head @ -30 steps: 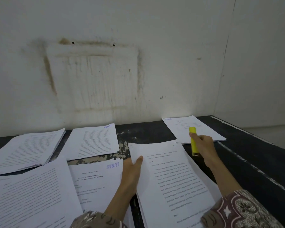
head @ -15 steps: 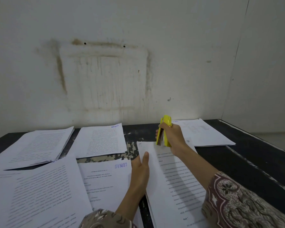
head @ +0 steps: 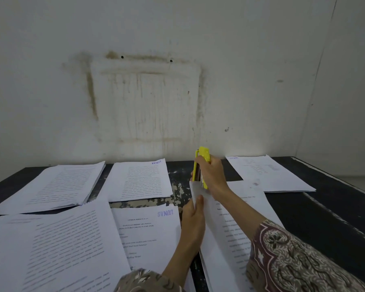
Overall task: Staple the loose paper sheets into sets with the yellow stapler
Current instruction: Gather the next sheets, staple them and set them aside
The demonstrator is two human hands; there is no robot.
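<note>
The dark table (head: 303, 218) is carrying six paper lots, none showing a staple I can make out, so done count is unclear; my read is the task is early or mid, with most lots likely left. Biggest sheet spread (head: 51, 249) is lying at 8 o'clock, overlapping a stamped cover page (head: 148, 232) just right of it. Two more stacks are sitting behind: thick stack (head: 53, 186) at 10 o'clock, thinner stamped stack (head: 141, 180) near 11. Far stack (head: 268, 173) is resting at 2 o'clock, well apart from the hands. The set in hand (head: 236, 218) is lying at 5 o'clock, its far left corner lifting toward the stapler. Left hand (head: 193, 222) is gripping that set's left edge, thumb on top, steadying it. Right hand (head: 211, 175) is wrapping fully round the yellow stapler (head: 202, 165), holding it upright at centre, mouth down on the set's top corner. Corner looks to be entering the mouth; cannot tell if the staple is driven yet. Judging this as one set mid-staple, five lots waiting.
</note>
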